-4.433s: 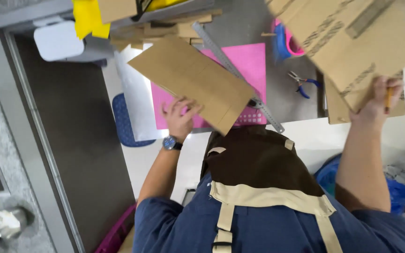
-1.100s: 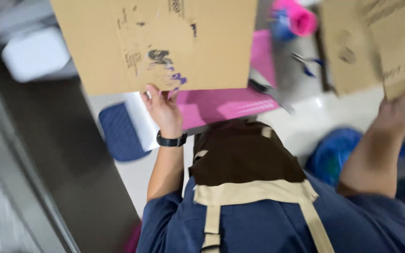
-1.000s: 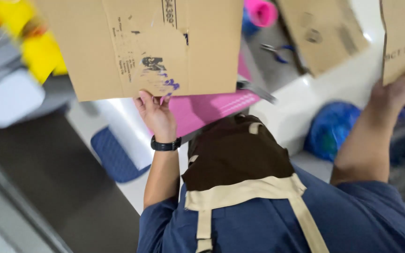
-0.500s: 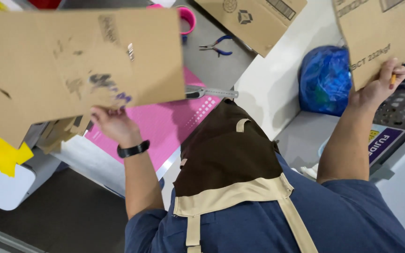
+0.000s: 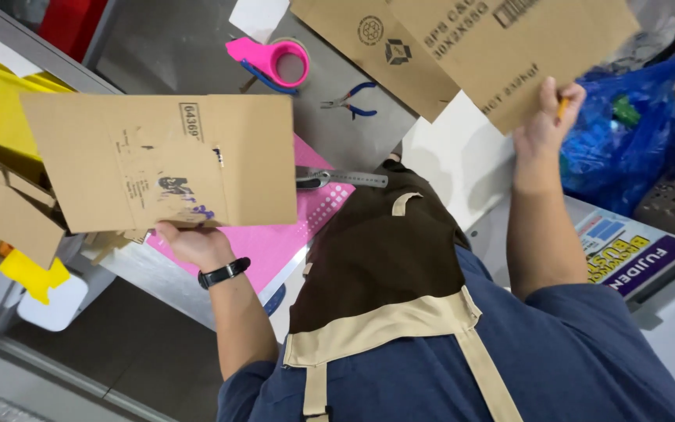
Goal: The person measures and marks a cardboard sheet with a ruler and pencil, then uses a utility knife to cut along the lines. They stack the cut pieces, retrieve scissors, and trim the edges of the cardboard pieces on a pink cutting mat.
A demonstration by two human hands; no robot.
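My left hand (image 5: 187, 242), with a black watch on the wrist, grips the lower edge of a flat brown cardboard sheet (image 5: 158, 160) held up over the left side of the table. My right hand (image 5: 544, 125) holds a second, larger cardboard sheet (image 5: 509, 43) by its lower corner at the upper right, and an orange pencil (image 5: 562, 108) shows between its fingers. A pink cutting mat (image 5: 275, 234) lies on the table under the left sheet.
A pink tape dispenser (image 5: 275, 62), blue-handled pliers (image 5: 349, 101) and a metal ruler (image 5: 345, 179) lie on the grey table. Another cardboard piece (image 5: 369, 47) rests at the top. A blue plastic bag (image 5: 626, 133) sits right. Yellow pieces and cardboard scraps (image 5: 1, 203) stack left.
The view has swung, and both cardboard sheets stay in my hands. The left sheet has shifted down and to the left; the right sheet stays raised at the upper right.
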